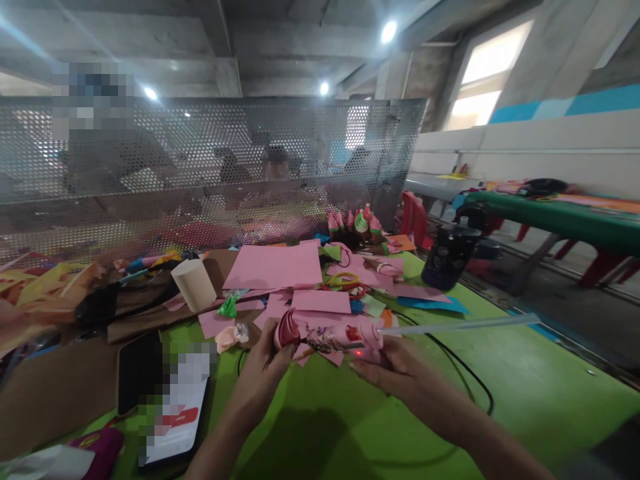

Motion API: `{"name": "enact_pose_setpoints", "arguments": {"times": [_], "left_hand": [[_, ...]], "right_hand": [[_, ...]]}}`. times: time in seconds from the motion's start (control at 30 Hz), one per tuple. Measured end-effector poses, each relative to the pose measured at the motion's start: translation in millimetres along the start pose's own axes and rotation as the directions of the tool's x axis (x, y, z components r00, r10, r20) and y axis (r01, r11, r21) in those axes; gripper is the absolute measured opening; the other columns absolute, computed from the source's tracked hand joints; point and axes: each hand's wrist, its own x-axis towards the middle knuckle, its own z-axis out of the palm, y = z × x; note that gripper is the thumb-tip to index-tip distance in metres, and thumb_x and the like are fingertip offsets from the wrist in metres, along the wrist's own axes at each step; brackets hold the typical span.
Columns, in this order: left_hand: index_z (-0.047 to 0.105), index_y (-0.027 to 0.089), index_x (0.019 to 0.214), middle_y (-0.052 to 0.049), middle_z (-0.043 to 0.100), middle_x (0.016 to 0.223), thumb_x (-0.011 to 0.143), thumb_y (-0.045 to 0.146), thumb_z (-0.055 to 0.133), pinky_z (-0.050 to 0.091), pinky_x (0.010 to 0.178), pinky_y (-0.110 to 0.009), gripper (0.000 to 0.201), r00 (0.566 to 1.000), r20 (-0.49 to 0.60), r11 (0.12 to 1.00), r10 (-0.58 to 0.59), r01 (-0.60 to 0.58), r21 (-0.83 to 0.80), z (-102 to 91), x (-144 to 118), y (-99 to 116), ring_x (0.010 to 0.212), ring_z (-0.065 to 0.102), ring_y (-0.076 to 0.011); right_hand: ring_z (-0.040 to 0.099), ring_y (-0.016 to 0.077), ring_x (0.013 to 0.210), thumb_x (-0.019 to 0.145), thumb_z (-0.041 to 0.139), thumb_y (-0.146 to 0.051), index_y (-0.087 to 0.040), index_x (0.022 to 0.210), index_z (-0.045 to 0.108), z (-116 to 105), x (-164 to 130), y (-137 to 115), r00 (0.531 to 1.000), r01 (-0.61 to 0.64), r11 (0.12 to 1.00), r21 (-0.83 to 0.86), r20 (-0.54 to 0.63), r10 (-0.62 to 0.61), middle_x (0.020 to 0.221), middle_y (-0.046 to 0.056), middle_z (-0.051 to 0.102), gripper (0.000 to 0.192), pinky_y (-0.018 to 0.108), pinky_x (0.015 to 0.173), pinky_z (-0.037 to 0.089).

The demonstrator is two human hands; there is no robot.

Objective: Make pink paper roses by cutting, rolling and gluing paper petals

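Left hand [263, 370] clenched on rolled pink paper piece [287, 329], low centre over green counter [500, 387]. Right hand [395, 370] at 3 o'clock of it, grip closed around pink glue gun [345, 339]; clear glue stick [460, 325] jutting toward 3 o'clock. Nozzle touching paper. Pink sheets [275, 267] at 12 o'clock; phone [143, 373] at 9 o'clock.

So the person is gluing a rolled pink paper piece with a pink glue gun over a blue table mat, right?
Not quite: the table mat is green, not blue, as the head view shows. The left hand does hold the rolled pink paper piece, and the right hand the pink glue gun.
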Motion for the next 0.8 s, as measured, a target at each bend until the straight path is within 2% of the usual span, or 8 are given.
{"name": "enact_pose_setpoints", "arguments": {"times": [0.17, 0.37, 0.47, 0.53, 0.63, 0.73, 0.77, 0.8], "left_hand": [[0.057, 0.02, 0.118, -0.004, 0.065, 0.087, 0.076, 0.051, 0.061, 0.042, 0.067, -0.028, 0.052, 1.0, -0.014, 0.999, -0.022, 0.021, -0.05, -0.9, -1.5, 0.4, 0.08, 0.057, -0.0222], [0.056, 0.019, 0.12, -0.001, 0.062, 0.073, 0.073, 0.05, 0.067, 0.04, 0.056, -0.026, 0.057, 0.999, -0.032, 0.991, -0.033, 0.029, -0.128, -6.6, 3.0, -20.3, 0.062, 0.053, -0.017], [0.052, 0.02, 0.123, 0.003, 0.059, 0.063, 0.069, 0.051, 0.07, 0.036, 0.047, -0.024, 0.064, 0.998, 0.028, 0.981, -0.053, 0.057, -0.184, -10.1, 15.5, -35.6, 0.049, 0.048, -0.013], [0.049, 0.018, 0.123, 0.004, 0.058, 0.055, 0.063, 0.054, 0.074, 0.032, 0.041, -0.023, 0.075, 0.99, 0.106, 0.971, -0.095, 0.115, -0.208, -11.2, 24.0, -41.3, 0.042, 0.045, -0.012], [0.051, 0.016, 0.115, 0.004, 0.057, 0.051, 0.059, 0.056, 0.075, 0.029, 0.038, -0.023, 0.073, 0.978, 0.162, 0.962, -0.128, 0.163, -0.221, -11.4, 25.5, -37.4, 0.038, 0.042, -0.0111], [0.057, 0.017, 0.107, 0.002, 0.059, 0.061, 0.067, 0.05, 0.072, 0.034, 0.047, -0.023, 0.055, 0.994, 0.102, 0.961, -0.046, 0.072, -0.265, -10.3, 12.0, -22.4, 0.05, 0.045, -0.0114], [0.058, 0.017, 0.106, 0.002, 0.058, 0.064, 0.07, 0.047, 0.07, 0.036, 0.05, -0.023, 0.048, 0.996, 0.083, 0.96, -0.02, 0.042, -0.278, -9.6, 6.9, -17.1, 0.054, 0.046, -0.0114], [0.058, 0.018, 0.106, 0.002, 0.057, 0.068, 0.075, 0.044, 0.068, 0.037, 0.055, -0.023, 0.042, 0.996, 0.094, 0.961, -0.005, 0.031, -0.276, -8.9, 2.7, -12.7, 0.058, 0.045, -0.0113]], "right_hand": [[0.047, 0.0143, 0.058, 0.078, 0.061, -0.055, -0.02, 0.071, 0.053, -12.0, -5.3, 15.1, 0.99, -0.137, 0.976, 0.168, 0.005, 0.138, 0.066, -0.001, 0.053, 0.037, 0.026, 0.052, 0.038], [0.042, 0.0109, 0.047, 0.076, 0.061, -0.061, -0.015, 0.078, 0.064, -55.2, -26.5, 48.6, 0.949, -0.265, 0.923, 0.279, -0.093, 0.301, 0.052, -0.002, 0.052, 0.047, 0.025, 0.049, 0.036], [0.045, 0.0106, 0.043, 0.072, 0.062, -0.064, -0.017, 0.081, 0.062, -74.3, -36.3, 74.4, 0.896, -0.342, 0.89, 0.3, -0.18, 0.405, 0.056, -0.003, 0.056, 0.048, 0.025, 0.045, 0.036], [0.051, 0.0109, 0.044, 0.069, 0.063, -0.064, -0.018, 0.081, 0.06, -83.7, -41.1, 92.9, 0.863, -0.378, 0.875, 0.302, -0.229, 0.451, 0.071, 0.002, 0.064, 0.048, 0.025, 0.044, 0.037], [0.058, 0.0145, 0.048, 0.071, 0.058, -0.065, -0.018, 0.081, 0.06, -94.6, -45.7, 116.9, 0.845, -0.453, 0.878, 0.158, -0.238, 0.479, 0.083, 0.007, 0.069, 0.048, 0.028, 0.046, 0.041], [0.055, 0.0193, 0.042, 0.072, 0.061, -0.06, -0.021, 0.064, 0.057, -105.8, -48.4, 131.8, 0.84, -0.498, 0.863, -0.084, -0.295, 0.456, 0.053, 0.006, 0.061, 0.04, 0.032, 0.044, 0.037], [0.053, 0.0201, 0.039, 0.076, 0.058, -0.06, -0.023, 0.06, 0.057, -110.0, -48.8, 134.0, 0.849, -0.494, 0.826, -0.273, -0.357, 0.39, 0.046, 0.006, 0.058, 0.041, 0.033, 0.042, 0.033], [0.053, 0.0213, 0.039, 0.079, 0.058, -0.057, -0.023, 0.057, 0.058, -113.9, -48.7, 134.4, 0.859, -0.477, 0.816, -0.327, -0.371, 0.353, 0.048, 0.009, 0.06, 0.04, 0.034, 0.042, 0.03]]}}
